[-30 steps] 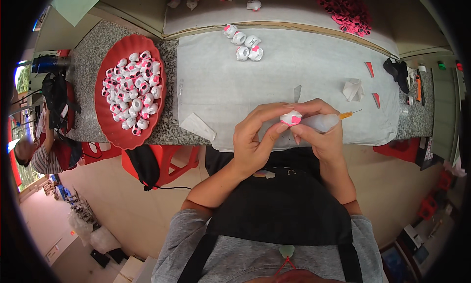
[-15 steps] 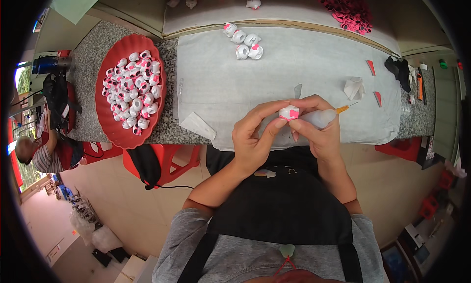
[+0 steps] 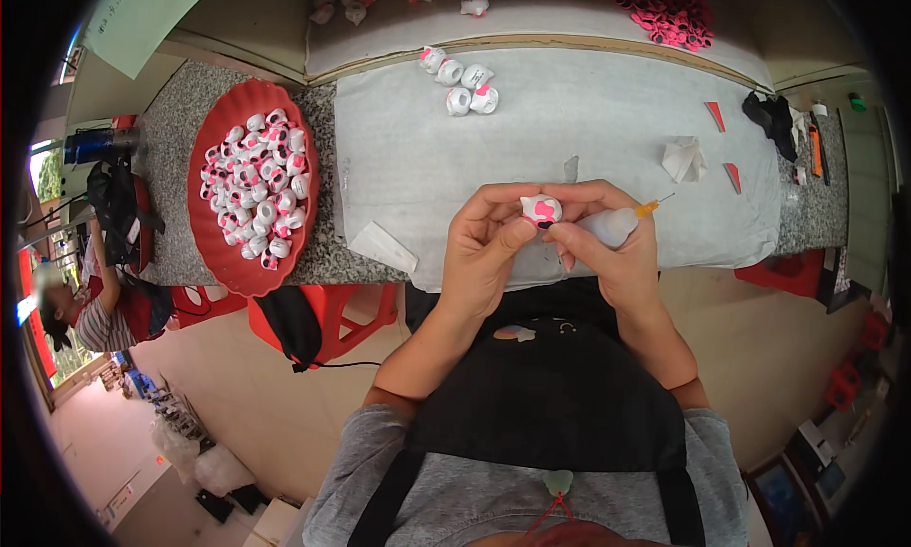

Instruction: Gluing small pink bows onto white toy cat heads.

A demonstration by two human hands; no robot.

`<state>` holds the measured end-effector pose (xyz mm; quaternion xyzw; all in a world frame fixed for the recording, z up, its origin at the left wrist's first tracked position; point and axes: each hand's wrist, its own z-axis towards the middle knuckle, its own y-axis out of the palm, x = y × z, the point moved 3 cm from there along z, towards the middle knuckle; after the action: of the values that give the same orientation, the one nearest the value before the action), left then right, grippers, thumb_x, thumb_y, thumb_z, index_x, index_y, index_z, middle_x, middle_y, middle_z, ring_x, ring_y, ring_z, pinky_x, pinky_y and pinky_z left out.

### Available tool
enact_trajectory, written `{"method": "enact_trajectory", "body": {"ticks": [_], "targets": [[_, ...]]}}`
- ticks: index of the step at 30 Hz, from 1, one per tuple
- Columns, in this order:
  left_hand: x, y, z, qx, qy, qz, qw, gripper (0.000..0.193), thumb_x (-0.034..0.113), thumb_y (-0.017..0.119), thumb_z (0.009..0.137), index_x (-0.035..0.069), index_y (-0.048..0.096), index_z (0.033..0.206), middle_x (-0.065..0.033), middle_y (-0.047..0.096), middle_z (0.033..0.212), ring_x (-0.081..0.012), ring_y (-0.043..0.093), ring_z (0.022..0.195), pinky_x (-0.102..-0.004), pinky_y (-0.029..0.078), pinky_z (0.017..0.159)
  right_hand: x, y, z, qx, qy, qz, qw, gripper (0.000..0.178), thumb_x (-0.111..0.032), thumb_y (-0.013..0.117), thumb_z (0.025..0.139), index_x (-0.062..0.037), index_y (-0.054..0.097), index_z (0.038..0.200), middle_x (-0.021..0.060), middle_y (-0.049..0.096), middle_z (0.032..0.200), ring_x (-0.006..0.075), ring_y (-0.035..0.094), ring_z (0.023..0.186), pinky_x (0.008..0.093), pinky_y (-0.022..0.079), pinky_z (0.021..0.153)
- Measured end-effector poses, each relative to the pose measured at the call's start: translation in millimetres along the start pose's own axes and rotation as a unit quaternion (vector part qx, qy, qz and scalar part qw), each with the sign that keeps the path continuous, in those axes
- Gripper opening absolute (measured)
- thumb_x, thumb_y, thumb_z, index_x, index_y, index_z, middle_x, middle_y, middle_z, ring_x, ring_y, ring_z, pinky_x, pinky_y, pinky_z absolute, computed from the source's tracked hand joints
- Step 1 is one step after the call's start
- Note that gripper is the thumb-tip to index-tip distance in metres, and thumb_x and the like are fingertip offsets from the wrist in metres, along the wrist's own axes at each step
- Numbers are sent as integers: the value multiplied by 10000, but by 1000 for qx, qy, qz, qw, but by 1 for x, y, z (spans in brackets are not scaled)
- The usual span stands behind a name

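Between my two hands, above the near part of the white-covered table, is a small white cat-head figurine (image 3: 542, 208) with a pink bow and a dark patch low on it. My left hand (image 3: 481, 248) is closed round its left side, thumb beneath. The fingers of my right hand (image 3: 623, 267) pinch the other side. That same hand also keeps a translucent squeeze bottle (image 3: 612, 227) in its grip; the bottle's orange needle tip (image 3: 649, 208) points right, away from the figurine. Several similar white heads (image 3: 459, 79) lie grouped further back on the sheet.
A red scalloped tray (image 3: 202, 239) full of figurine heads stands at left. Paper scraps (image 3: 383, 247), crumpled tissue (image 3: 683, 159) and red slivers (image 3: 715, 117) lie on the sheet. On the back shelf sits a pile of pink pieces (image 3: 669, 20). Another person (image 3: 95, 315) is at far left.
The figurine has been turned, so its pink bow and dark patch now face up. Both hands still hold it, and the bottle's needle tip has tilted slightly. The view has shifted a little.
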<state>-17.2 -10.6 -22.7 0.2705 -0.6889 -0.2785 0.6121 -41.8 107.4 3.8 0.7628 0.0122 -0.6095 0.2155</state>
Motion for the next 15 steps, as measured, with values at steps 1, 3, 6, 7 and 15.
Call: {"method": "enact_trajectory", "body": {"ticks": [1, 3, 6, 7, 15], "targets": [[1, -1, 0, 1, 0, 2, 1000, 226, 32, 520, 754, -12, 467, 969, -112, 536, 920, -146, 506, 858, -264, 408, 751, 0, 0, 0, -2, -7, -8, 1000, 238, 29, 537, 684, 45, 505, 920, 67, 524, 662, 82, 472, 516, 174, 369, 419], [3, 0, -2, -14, 24, 39, 999, 226, 32, 512, 760, -16, 460, 975, -117, 528, 935, -147, 502, 862, -270, 408, 752, 2, 0, 0, -5, -5, 2, 1000, 237, 33, 533, 684, 46, 505, 919, 65, 520, 667, 83, 472, 521, 175, 370, 421], [6, 4, -6, 9, 55, 115, 992, 230, 36, 506, 767, -21, 451, 984, -113, 515, 946, -146, 496, 869, -270, 401, 760, 4, 3, 0, -6, -2, 18, 1000, 225, 20, 546, 689, 33, 522, 912, 42, 517, 656, 63, 460, 518, 165, 366, 432], [9, 5, -8, -16, 60, 115, 991, 239, 25, 508, 763, -21, 443, 988, -106, 497, 961, -147, 478, 897, -271, 389, 776, 3, 2, -2, 4, 0, 21, 1000, 214, 4, 564, 693, 19, 539, 905, 20, 517, 639, 41, 448, 508, 153, 361, 440], [102, -32, -15, 170, 377, 387, 824, 265, -56, 535, 700, -26, 457, 951, -110, 475, 973, -180, 460, 925, -270, 359, 810, -9, -3, -1, 15, -41, -7, 999, 416, 37, 544, 653, 12, 440, 1055, 76, 509, 759, 65, 466, 598, 162, 380, 455]]}}
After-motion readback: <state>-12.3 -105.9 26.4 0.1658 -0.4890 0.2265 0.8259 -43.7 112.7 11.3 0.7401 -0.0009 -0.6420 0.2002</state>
